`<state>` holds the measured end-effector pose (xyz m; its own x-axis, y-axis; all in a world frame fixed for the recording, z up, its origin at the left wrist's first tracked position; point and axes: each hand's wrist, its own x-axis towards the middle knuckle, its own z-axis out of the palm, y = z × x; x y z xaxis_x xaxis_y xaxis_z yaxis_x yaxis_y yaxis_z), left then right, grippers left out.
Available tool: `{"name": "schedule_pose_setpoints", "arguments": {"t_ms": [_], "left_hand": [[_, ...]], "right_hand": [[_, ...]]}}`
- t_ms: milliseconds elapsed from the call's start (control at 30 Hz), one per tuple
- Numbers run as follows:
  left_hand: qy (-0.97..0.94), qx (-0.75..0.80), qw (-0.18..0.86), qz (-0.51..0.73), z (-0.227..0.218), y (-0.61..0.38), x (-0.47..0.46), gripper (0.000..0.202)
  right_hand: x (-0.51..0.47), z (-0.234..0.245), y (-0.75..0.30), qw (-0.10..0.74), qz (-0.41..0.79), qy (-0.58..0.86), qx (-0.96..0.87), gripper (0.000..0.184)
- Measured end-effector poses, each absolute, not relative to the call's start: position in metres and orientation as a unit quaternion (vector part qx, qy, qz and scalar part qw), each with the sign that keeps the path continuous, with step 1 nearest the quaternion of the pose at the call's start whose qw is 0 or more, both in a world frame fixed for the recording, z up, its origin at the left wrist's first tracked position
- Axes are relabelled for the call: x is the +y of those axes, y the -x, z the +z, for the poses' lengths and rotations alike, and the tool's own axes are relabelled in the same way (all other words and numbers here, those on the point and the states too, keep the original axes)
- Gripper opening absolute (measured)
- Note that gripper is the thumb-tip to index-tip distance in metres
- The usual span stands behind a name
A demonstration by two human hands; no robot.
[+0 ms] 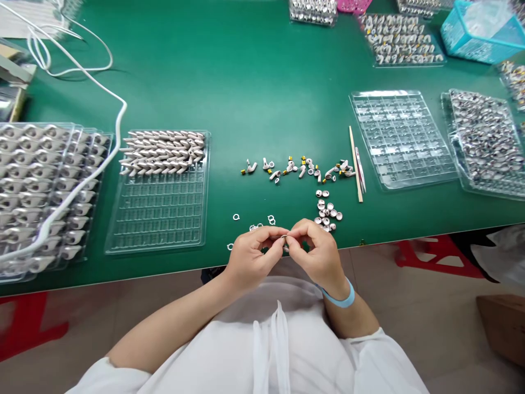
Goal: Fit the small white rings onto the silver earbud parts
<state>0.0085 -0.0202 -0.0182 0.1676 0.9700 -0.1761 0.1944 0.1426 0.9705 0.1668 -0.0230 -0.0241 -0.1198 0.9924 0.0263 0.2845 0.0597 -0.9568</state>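
I can read no text, label, brand, number or sign anywhere on the tabletop (246, 82) or around it.

I can't make out the small part (286, 248) pinched between the left hand (251, 260) and the right hand (318, 251); fingertips cover most of it. The thin rings (271, 220) beyond the left hand are too small for me to read any markings. I lose the pink object (355, 5) past the top edge, the cardboard box (503, 325) past the right, the red stool (30, 323) past the left.
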Motion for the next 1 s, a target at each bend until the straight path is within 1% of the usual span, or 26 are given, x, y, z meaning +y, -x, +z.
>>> {"name": "schedule_pose_setpoints", "arguments": {"t_ms": [100, 233, 367, 500, 600, 700, 733, 800, 867, 1000], "left_hand": [[-0.568, 0.534, 0.511, 0.364, -0.016, -0.008, -0.021, 0.016], [-0.579, 0.545, 0.484, 0.366, -0.015, -0.006, -0.021, 0.018], [-0.561, 0.562, 0.493, 0.357, -0.017, -0.004, -0.020, 0.019], [-0.505, 0.558, 0.548, 0.365, -0.018, -0.003, -0.014, 0.016], [-0.443, 0.539, 0.608, 0.379, -0.015, -0.003, -0.008, 0.013], [-0.393, 0.528, 0.640, 0.398, -0.011, -0.003, -0.002, 0.013], [-0.383, 0.528, 0.642, 0.403, -0.010, -0.004, -0.001, 0.013], [-0.371, 0.530, 0.644, 0.408, -0.009, -0.005, 0.000, 0.014], [-0.365, 0.531, 0.647, 0.407, -0.009, -0.007, 0.000, 0.016], [-0.371, 0.536, 0.643, 0.401, -0.012, -0.010, -0.003, 0.018]], "right_hand": [[-0.021, -0.025, -0.169, 0.397, 0.493, 0.512, -0.581, 0.009], [-0.017, -0.025, -0.166, 0.389, 0.507, 0.503, -0.583, 0.010], [-0.015, -0.025, -0.158, 0.393, 0.435, 0.507, -0.632, 0.013], [-0.013, -0.026, -0.155, 0.413, 0.359, 0.493, -0.676, 0.014], [-0.011, -0.025, -0.159, 0.413, 0.372, 0.495, -0.668, 0.010], [-0.013, -0.022, -0.165, 0.414, 0.402, 0.497, -0.648, 0.003], [-0.016, -0.022, -0.166, 0.418, 0.397, 0.500, -0.646, 0.004], [-0.022, -0.023, -0.167, 0.424, 0.366, 0.506, -0.656, 0.015], [-0.027, -0.028, -0.165, 0.426, 0.325, 0.507, -0.675, 0.022], [-0.033, -0.035, -0.160, 0.448, 0.275, 0.499, -0.689, 0.018]]}}
